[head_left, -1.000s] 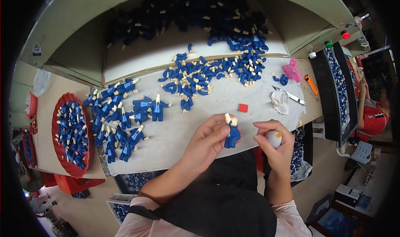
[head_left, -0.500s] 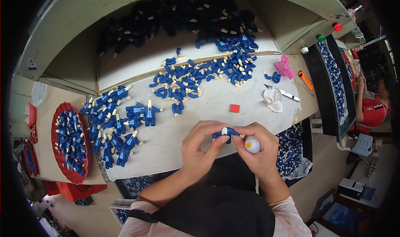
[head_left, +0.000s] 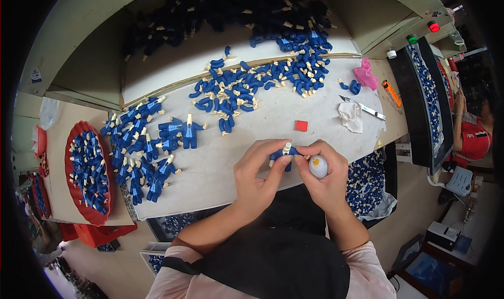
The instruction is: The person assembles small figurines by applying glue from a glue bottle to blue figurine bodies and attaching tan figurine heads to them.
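Observation:
Between my two hands, above the near edge of the white worktop, is a small blue figurine body (head_left: 287,152) with a cream neck stub pointing up. My left hand (head_left: 254,177) pinches its left side between thumb and fingers. On the other side, my right hand (head_left: 329,179) grips the figurine with thumb and fingertips, and a white squeeze bottle (head_left: 318,167) with a yellow tip is tucked in the same hand. My fingers partly cover the figurine's arms. Just beyond lies a small red block (head_left: 301,125). Assembled blue figurines (head_left: 189,133) lie to the left.
Loose blue arms (head_left: 231,91) are heaped at the back. A red scalloped tray (head_left: 106,204) of parts stands at left. At right lie a craft knife (head_left: 371,111), white tissue (head_left: 350,116), pink cloth (head_left: 366,75) and orange cutter (head_left: 391,94). A co-worker (head_left: 474,136) is at far right.
Both hands have moved slightly away from me with the figurine, which has tipped so its neck stub stands more upright. The bottle stays in my right hand. The whole view has shifted a little.

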The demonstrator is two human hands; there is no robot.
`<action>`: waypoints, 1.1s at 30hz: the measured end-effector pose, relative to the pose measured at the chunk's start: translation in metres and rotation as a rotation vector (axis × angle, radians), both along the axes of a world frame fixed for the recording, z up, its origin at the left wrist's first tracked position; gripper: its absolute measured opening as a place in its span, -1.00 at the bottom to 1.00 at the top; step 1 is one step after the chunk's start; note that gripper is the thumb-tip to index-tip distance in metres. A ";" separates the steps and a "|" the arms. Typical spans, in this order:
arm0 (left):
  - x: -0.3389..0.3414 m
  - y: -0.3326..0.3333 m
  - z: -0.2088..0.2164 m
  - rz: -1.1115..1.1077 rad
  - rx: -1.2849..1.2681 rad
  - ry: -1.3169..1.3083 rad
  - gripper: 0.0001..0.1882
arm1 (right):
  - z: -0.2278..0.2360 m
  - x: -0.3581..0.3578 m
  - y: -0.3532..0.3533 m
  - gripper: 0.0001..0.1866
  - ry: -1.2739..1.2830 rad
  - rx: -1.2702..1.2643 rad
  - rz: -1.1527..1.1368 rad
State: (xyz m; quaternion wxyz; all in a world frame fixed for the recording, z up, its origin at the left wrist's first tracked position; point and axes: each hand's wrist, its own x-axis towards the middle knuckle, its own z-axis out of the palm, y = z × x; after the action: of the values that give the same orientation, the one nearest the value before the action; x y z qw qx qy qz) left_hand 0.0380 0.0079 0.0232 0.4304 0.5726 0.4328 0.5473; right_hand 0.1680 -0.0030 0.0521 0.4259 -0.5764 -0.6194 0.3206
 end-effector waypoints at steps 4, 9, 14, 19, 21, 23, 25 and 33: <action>-0.001 -0.002 0.003 -0.033 -0.077 0.032 -0.78 | -0.003 0.001 0.000 -0.88 0.006 -0.035 -0.025; 0.001 0.006 0.006 -0.119 -0.019 0.109 -0.70 | -0.020 0.007 -0.001 -0.94 0.408 -0.195 -0.121; 0.005 0.002 0.002 -0.201 -0.116 -0.115 -0.52 | -0.021 0.008 0.002 -0.94 0.629 -0.242 -0.200; -0.002 0.005 0.004 -0.398 -0.516 -0.530 -0.49 | -0.012 0.007 0.003 -0.91 0.330 -0.104 -0.179; -0.002 0.006 0.005 -0.404 -0.536 -0.555 -0.49 | -0.012 0.009 0.002 -0.90 0.326 -0.116 -0.173; -0.002 0.006 0.005 -0.409 -0.556 -0.579 -0.48 | -0.013 0.009 0.002 -0.90 0.323 -0.127 -0.168; -0.002 0.006 0.005 -0.402 -0.569 -0.604 -0.47 | -0.013 0.009 0.003 -0.91 0.335 -0.138 -0.160; -0.001 0.001 0.002 -0.394 -0.427 -0.514 -0.37 | -0.021 0.007 0.004 -0.92 0.604 -0.215 -0.176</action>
State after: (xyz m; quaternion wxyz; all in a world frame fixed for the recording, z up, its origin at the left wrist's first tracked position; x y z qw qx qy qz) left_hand 0.0374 0.0089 0.0257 0.7312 0.3864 0.2969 0.4775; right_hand 0.1745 0.0014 0.0316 0.5530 -0.5484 -0.3754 0.5025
